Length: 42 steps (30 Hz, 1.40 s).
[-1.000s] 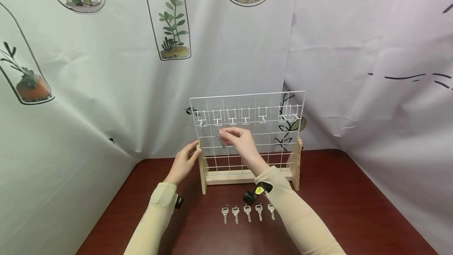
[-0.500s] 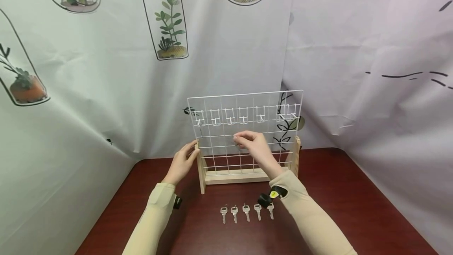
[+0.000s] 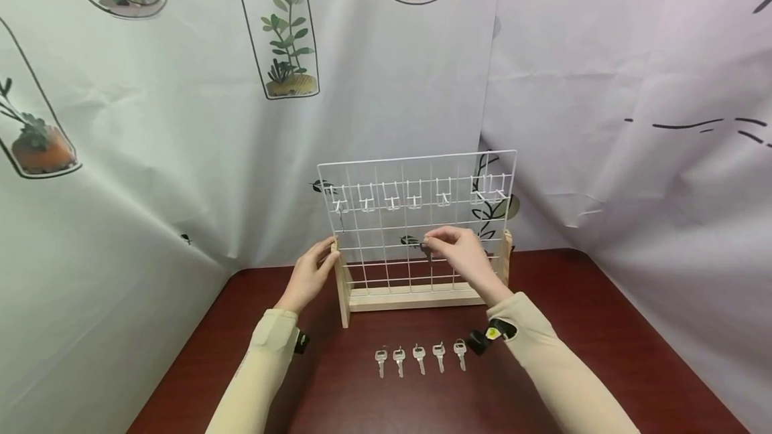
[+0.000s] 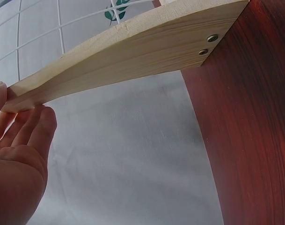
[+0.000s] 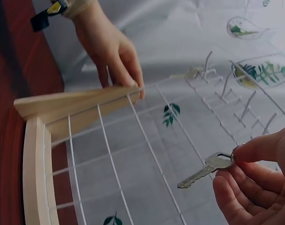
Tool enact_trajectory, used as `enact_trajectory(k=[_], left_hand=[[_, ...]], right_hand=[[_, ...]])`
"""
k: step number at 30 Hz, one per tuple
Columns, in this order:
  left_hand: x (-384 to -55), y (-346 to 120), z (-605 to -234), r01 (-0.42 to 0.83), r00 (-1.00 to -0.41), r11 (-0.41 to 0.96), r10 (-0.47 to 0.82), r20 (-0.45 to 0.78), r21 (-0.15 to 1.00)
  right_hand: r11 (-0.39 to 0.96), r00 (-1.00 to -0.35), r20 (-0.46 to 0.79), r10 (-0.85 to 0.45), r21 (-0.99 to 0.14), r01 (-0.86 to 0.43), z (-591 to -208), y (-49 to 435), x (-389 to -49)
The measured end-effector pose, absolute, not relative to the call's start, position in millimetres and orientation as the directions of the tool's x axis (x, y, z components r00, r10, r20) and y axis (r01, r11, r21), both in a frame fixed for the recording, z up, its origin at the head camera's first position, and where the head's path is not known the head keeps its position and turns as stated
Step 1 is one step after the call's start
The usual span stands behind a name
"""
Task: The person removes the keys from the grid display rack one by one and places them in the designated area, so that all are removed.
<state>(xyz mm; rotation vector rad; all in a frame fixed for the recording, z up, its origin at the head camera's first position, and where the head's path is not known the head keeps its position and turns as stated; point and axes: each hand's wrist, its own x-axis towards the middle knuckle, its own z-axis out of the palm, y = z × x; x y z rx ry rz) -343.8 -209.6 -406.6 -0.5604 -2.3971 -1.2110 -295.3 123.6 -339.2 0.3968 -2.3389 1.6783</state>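
Note:
Between its thumb and fingers, my left hand [image 3: 309, 276] grips the top of the wooden side post [image 4: 109, 61] of a white wire-grid rack [image 3: 416, 299]. My right hand [image 3: 463, 256] pinches a metal key [image 5: 203, 169] by its small ring, in front of the right half of the grid and below the hooks. The key's blade points away from the fingertips in the right wrist view. A row of white wire hooks [image 3: 414, 202] runs along the upper grid. From the leftmost hook hangs something thin, which looks like another key [image 3: 342, 222].
Several silver keys [image 3: 419, 359] with rings lie in a row on the dark red table [image 3: 374, 407], in front of the rack. A pale cloth backdrop [image 3: 398, 112] with plant drawings stands behind and around the table.
My right hand has carried the key rightward and slightly down, away from beneath the second hook from the left. My left hand has kept its grip on the post.

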Motion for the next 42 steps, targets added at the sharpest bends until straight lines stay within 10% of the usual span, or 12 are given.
enact_trajectory(k=[42], left_hand=[[-346, -209, -407, 0.533, -0.830, 0.512, 0.162, 0.533, 0.673]], right_hand=[[0.208, -0.986, 0.096, -0.135, -0.970, -0.123, -407, 196, -283]])
